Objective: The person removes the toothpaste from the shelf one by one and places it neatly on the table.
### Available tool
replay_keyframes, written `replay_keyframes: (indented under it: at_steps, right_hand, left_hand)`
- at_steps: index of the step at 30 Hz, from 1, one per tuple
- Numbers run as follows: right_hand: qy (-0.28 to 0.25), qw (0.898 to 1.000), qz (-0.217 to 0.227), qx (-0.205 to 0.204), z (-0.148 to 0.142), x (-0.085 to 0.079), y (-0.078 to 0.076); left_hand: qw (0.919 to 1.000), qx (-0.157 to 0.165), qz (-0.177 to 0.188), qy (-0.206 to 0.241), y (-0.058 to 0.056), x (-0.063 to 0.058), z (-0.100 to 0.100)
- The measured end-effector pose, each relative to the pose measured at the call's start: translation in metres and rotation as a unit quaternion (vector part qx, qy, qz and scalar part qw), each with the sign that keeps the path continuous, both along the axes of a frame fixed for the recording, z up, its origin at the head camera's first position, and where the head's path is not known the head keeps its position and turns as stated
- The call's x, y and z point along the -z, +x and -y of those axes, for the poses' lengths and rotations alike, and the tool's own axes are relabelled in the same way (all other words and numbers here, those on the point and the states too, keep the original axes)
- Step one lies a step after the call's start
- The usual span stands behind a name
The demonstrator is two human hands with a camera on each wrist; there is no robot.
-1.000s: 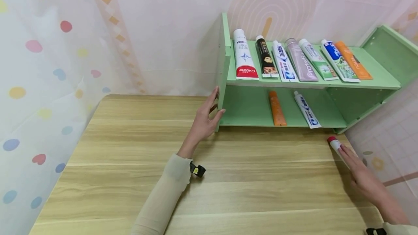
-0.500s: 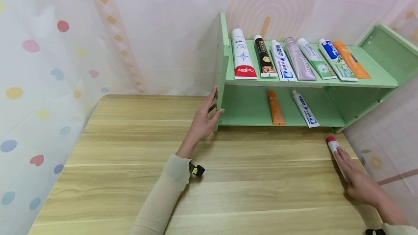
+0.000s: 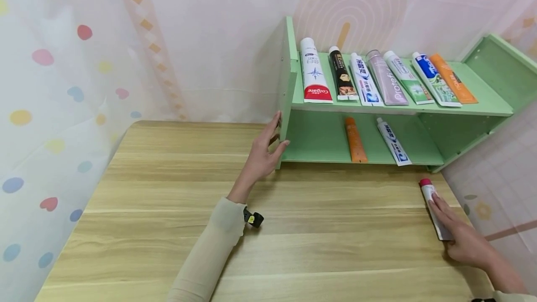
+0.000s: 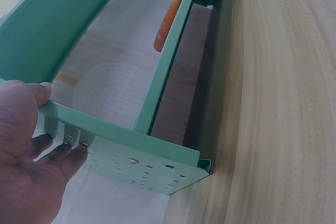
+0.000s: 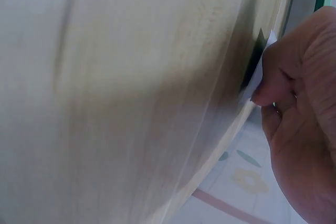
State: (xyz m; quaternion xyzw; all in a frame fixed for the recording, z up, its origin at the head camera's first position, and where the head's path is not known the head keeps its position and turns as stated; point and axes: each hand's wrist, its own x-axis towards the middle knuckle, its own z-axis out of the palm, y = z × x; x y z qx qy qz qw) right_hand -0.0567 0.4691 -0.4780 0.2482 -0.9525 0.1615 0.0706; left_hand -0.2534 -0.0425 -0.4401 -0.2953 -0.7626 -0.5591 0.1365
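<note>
At the side panel of a green two-tier shelf (image 3: 369, 139), my left hand (image 3: 261, 155) grips the edge. In the left wrist view the thumb lies over the panel's edge while the fingers bend against its outer face. To the right, my right hand (image 3: 463, 236) pinches a white toothpaste tube (image 3: 429, 195) with a red cap, low over the table near its right edge. The cap points toward the shelf, and the fingers hide part of the tube. The right wrist view shows the thumb at the tube's flat tail (image 5: 255, 80).
Several toothpaste tubes lie side by side on the upper tier, from a red-and-white one (image 3: 315, 73) to an orange one (image 3: 455, 80). The lower tier holds an orange tube (image 3: 355, 141) and a white-blue tube (image 3: 393, 142). Patterned cloth (image 3: 209, 45) hangs behind the wooden table (image 3: 335, 236).
The red-capped tube has shifted slightly toward me, and more of its body and tail shows beside my right hand. My left hand has stayed at the shelf panel.
</note>
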Motion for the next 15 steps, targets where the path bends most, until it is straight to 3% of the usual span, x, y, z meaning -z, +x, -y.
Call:
replay_keyframes:
  at_steps: [6,12,15]
  right_hand:
    - [-0.011,1.000,-0.003,0.013,-0.0014,-0.0033,-0.0024]
    - [-0.004,0.998,-0.056,0.031,-0.0005,-0.0066,-0.0070]
    - [-0.018,0.997,-0.056,0.050,0.0006,-0.0086,-0.0096]
  left_hand:
    - [1.0000,0.002,0.002,0.008,-0.0004,-0.0004,-0.0003]
    - [1.0000,0.002,0.004,0.007,0.0006,0.0003,-0.0006]
    - [1.0000,0.002,0.004,0.007,0.0016,-0.0001,-0.0009]
